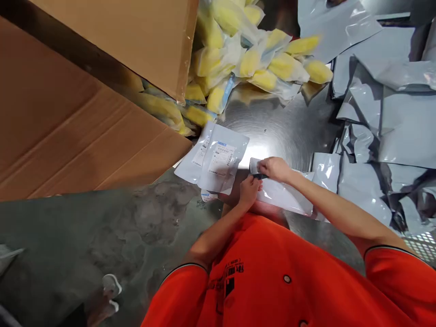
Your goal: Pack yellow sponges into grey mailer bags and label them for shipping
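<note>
Both my hands meet over a grey mailer bag [284,196] lying on the steel table [272,127] in front of me. My left hand [249,190] is closed on the bag's near left end. My right hand [275,168] pinches the bag's open flap [255,165] from above. Just left of the hands lie two sealed grey bags with white printed labels [218,159], overlapping each other.
A heap of yellow items in clear wrappers [259,63] spills from a big cardboard box [81,91] at the back left. Loose grey mailer bags [391,113] pile up on the right. The concrete floor [102,245] and a shoe [111,288] show at lower left.
</note>
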Tool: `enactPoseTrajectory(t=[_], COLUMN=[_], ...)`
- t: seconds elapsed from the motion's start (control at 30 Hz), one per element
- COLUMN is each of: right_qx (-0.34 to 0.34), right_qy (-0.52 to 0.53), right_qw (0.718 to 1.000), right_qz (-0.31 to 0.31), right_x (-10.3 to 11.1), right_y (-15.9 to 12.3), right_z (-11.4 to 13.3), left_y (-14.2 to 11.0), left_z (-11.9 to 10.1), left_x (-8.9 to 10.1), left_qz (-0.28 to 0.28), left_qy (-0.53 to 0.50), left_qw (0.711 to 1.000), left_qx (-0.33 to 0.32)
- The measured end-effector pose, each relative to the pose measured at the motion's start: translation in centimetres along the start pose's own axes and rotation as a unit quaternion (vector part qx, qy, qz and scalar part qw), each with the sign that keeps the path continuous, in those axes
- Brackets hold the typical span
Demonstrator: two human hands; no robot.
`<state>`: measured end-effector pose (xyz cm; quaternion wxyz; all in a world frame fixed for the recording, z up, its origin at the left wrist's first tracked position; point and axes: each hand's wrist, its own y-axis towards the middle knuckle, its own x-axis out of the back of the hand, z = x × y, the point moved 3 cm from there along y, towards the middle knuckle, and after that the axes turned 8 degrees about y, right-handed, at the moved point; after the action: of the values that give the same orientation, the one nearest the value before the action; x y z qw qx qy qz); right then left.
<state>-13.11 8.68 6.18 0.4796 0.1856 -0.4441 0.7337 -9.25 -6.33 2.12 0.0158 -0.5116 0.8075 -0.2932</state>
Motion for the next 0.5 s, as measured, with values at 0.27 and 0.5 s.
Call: enactPoseTrajectory(t=[0.27, 0.5], right_qx=[-0.098, -0.117], right_qy=[0.334, 0.412], right_qw=[0.936, 0.854], right_qz=[-0.059, -0.296], right_x=[-0.8, 6.8], right_y=[0.8, -2.1], right_z=[-3.8, -7.3], left_y=[-1.5, -0.4], left_z=[-1.7, 0.8], left_x=[-3.6, -5.8], left_qz=[0.085, 0.082], left_qy=[0.297, 0.474], left_qw=[0.875, 0.739], left_qx=[-0.373, -0.471])
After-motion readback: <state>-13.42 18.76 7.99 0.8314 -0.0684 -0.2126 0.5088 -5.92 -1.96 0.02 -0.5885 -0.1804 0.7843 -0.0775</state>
